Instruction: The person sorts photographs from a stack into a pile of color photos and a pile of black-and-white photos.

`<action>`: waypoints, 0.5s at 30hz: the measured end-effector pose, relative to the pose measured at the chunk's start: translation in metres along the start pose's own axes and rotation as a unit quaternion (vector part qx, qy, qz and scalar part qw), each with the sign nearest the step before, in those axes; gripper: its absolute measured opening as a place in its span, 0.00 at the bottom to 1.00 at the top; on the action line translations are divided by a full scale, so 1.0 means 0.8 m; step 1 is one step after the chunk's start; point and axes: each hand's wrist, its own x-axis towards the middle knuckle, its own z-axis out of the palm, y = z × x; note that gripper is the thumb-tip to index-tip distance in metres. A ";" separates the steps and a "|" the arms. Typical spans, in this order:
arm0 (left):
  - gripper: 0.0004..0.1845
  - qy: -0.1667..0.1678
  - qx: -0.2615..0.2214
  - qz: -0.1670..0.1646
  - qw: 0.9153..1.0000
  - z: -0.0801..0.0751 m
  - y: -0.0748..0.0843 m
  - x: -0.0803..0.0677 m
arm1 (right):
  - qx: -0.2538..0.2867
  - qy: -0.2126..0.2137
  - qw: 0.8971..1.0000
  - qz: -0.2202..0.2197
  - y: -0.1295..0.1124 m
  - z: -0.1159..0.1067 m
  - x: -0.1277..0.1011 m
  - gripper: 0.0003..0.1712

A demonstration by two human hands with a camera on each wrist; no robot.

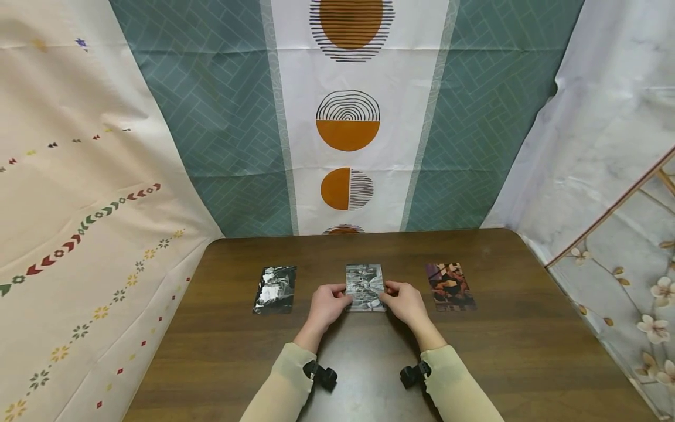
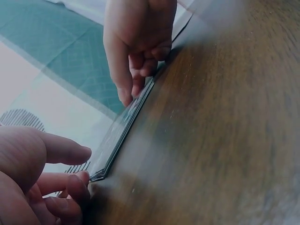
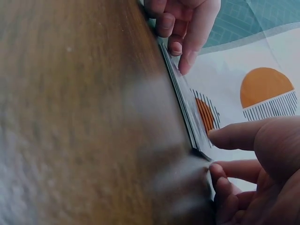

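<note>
Left hand [image 1: 328, 305] and right hand [image 1: 405, 302] pinch opposite edges of a thin stack of monochrome photo cards [image 1: 364, 286] on the dark wooden worktop [image 1: 527, 351]; no legible writing.

The hands are covering the lower corners of the middle stack [image 1: 364, 285], the left hand [image 1: 328, 305] at 8 o'clock and the right hand [image 1: 405, 303] at 4 o'clock. The prints on all three cards are showing too small to read. In the left wrist view the table [image 2: 225, 140] is blurring, and the frame edge is cutting the near hand. In the right wrist view the stack's [image 3: 183, 105] card count is staying unclear.
</note>
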 end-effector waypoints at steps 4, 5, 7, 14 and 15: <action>0.23 -0.002 0.005 0.002 1.000 0.000 0.001 -0.002 | -0.001 -0.002 1.000 0.006 -0.001 0.002 0.000 0.26; 0.23 -0.004 0.006 0.003 1.000 0.000 0.002 -0.003 | 0.000 -0.003 1.000 0.008 -0.001 0.003 -0.001 0.26; 0.23 -0.006 0.007 0.001 1.000 0.000 0.002 -0.003 | 0.005 -0.004 1.000 0.010 -0.001 0.004 -0.001 0.25; 0.22 0.006 0.002 -0.003 1.000 0.000 0.003 -0.002 | 0.023 0.003 1.000 0.006 0.000 0.003 -0.002 0.25; 0.22 0.009 -0.001 -0.003 1.000 0.000 0.004 -0.002 | 0.027 0.006 1.000 0.007 0.000 0.003 -0.002 0.25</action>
